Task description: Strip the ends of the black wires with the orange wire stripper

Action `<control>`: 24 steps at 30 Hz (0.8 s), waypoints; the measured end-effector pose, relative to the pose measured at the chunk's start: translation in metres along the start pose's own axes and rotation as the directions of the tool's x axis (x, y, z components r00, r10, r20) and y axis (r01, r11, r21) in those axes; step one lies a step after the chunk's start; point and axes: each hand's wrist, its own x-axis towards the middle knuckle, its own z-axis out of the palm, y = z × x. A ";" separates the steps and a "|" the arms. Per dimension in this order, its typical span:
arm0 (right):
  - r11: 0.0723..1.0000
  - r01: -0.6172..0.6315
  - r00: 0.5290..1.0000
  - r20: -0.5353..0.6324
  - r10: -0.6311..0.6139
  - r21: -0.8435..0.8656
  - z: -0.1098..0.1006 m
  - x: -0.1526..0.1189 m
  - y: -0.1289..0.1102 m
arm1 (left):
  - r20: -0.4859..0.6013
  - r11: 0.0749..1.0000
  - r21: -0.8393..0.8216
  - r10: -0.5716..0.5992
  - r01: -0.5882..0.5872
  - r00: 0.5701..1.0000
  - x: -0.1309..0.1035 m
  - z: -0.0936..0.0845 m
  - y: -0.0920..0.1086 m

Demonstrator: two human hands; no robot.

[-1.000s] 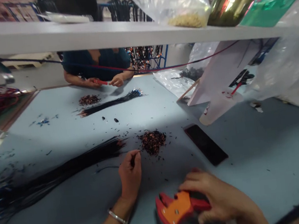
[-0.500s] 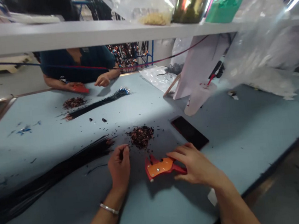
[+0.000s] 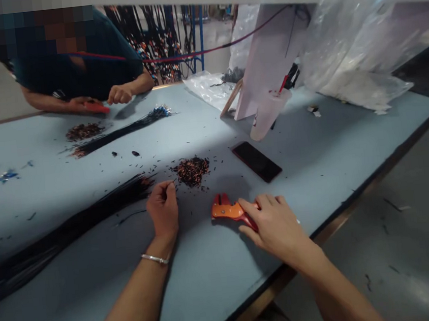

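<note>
My left hand (image 3: 162,209) is closed in a pinch on a thin black wire (image 3: 130,218); a short dark end pokes out at the fingertips, and the rest trails off to the left. In my right hand (image 3: 274,220) is an orange and red wire stripper (image 3: 227,211), its jaws pointing left, apart from the left hand. Just beyond the left fingertips lies a pile of short black and copper-coloured scraps (image 3: 191,172). A long bundle of black wires (image 3: 72,229) stretches across the left of the table, its copper-coloured ends near my left hand.
Behind the pile lies a phone (image 3: 256,161), with a tilted whitish cup (image 3: 269,116) past it. Across the table (image 3: 197,285), a co-worker's hands (image 3: 119,94) hold a red tool (image 3: 96,107) near another wire bundle (image 3: 119,133) and scrap pile (image 3: 84,131). Plastic bags (image 3: 360,84) sit at right.
The view has tilted down and shifted. My right hand and the wire stripper are a little farther from my left hand, and the stripper's angle has turned. The left hand keeps its pinch.
</note>
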 end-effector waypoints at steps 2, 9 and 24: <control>1.000 -0.026 0.999 -0.020 0.026 -0.014 0.001 0.022 -0.012 | -0.007 1.000 0.007 0.011 -0.010 1.000 0.000 0.000 0.001; 0.992 -0.127 0.985 -0.119 0.124 -0.017 -0.013 0.062 -0.009 | -0.069 0.996 0.019 0.092 -0.091 0.993 -0.001 0.000 0.002; 0.999 0.004 0.992 -0.122 -0.010 -0.047 -0.003 0.052 -0.036 | -0.188 0.997 -0.064 0.019 -0.032 0.982 0.004 0.004 -0.001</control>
